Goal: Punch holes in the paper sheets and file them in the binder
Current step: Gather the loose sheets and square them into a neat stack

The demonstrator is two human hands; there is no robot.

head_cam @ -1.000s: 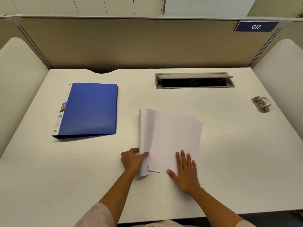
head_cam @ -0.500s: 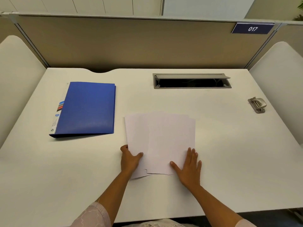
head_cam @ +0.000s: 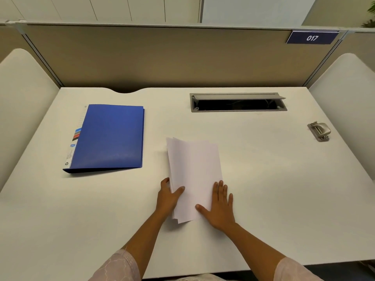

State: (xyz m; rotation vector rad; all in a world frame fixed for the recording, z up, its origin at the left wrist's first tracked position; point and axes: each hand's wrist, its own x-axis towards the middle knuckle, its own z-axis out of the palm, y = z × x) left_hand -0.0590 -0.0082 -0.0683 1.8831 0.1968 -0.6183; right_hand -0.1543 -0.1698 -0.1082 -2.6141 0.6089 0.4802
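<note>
I am looking down through the head camera at a white counter [head_cam: 263,189], and both hands are working on the paper sheets [head_cam: 193,171]. The left hand [head_cam: 169,196] is pinching the left edge of the stack near its lower end. Its thumb is lying on top of the sheets and its fingers are curling round the edge from the outside. The right hand [head_cam: 220,207] is lying flat with its fingers straight and slightly spread. Its thumb and the inner fingers are pressing on the lower right part of the stack, while its outer side is resting on the counter. The sheets are sitting between the two hands and reaching away from them. They are not squared up: the far and near edges are showing stepped corners.

The blue binder [head_cam: 111,136] is lying closed and flat, well out to the left of the left hand and farther away from me, apart from the paper. The hole punch [head_cam: 319,130] is sitting far out to the right of the right hand, near the counter's right edge, touching nothing else. Beyond the fingertips of the right hand, a grey cable hatch [head_cam: 237,102] is standing open in the counter. Past it a beige partition [head_cam: 162,57] is carrying a number plate [head_cam: 312,38] reading 017.
</note>
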